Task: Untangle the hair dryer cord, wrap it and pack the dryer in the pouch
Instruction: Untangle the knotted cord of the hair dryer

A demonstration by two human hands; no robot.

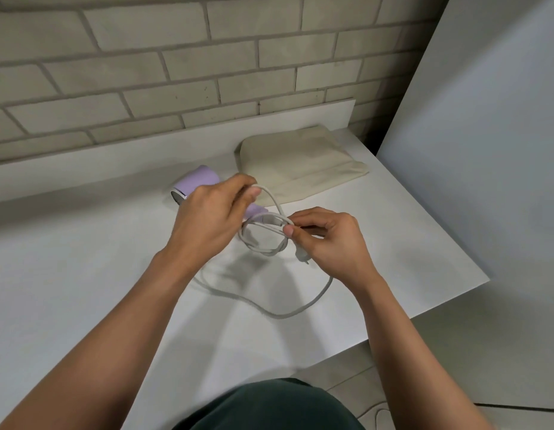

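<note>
Pinching tangled coil of pale grey rubber cord [280, 315] in my curled right hand [325, 240], just right of lilac plastic hair dryer [198, 178]. My left hand [213, 209] grips loop over dryer handle. Plug [300, 258] hangs under right fingers, nearest free end. Cream fabric pouch [300, 156] lies beyond dryer, untouched.

The lilac hair dryer [197, 180] lies on its side on the white desk [83, 274], with the silver-ringed end of its barrel turned left and its handle mostly hidden behind the left hand [213, 212]. Its pale grey cord [285, 312] is gathered into a few small tangled loops lifted between the two hands: the left hand pinches one strand, the right hand [328, 237] pinches the bundle with the plug [302, 257] hanging just below, and a long slack bend trails over the desk nearer the person. The cream cloth pouch [300, 159] lies flat just behind the dryer, to its right.
</note>
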